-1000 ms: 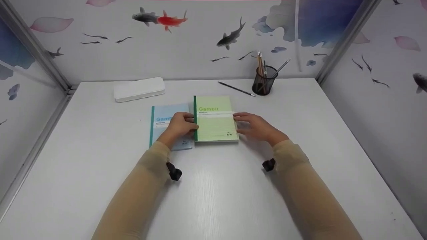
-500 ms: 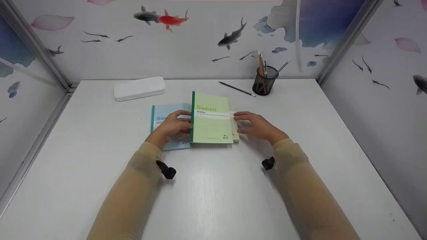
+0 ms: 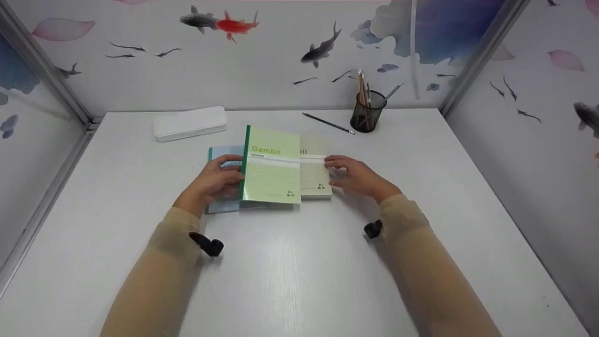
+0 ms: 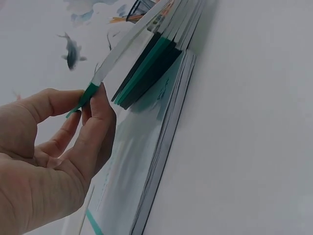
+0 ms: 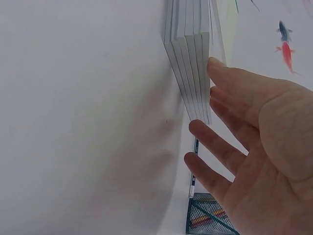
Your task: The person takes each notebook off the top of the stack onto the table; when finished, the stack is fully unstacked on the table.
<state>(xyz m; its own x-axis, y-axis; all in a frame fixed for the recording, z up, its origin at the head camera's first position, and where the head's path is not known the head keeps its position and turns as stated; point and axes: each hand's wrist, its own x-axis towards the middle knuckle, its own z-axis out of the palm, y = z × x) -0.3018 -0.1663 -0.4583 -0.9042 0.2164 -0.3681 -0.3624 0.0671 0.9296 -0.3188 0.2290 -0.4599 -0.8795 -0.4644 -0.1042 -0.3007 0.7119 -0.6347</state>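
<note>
My left hand pinches the green spine of a light green notebook between thumb and fingers. In the left wrist view this notebook is lifted at a tilt, with a gap below it. Under its right part lies a stack of notebooks with a cream cover on top. The blue notebook at the left is partly hidden by the green one and by my left hand. My right hand rests its fingertips at the stack's right edge. In the right wrist view its fingers are spread and loosely bent.
Toward the back left is a white case. A dark pencil lies near the back edge, left of a black mesh cup with several pencils in it. Printed walls enclose the white table at the back and sides.
My left hand has drawn the green notebook off the stack to the left, uncovering the cream one and overlapping the blue one. The right hand has stayed at the stack's edge.
</note>
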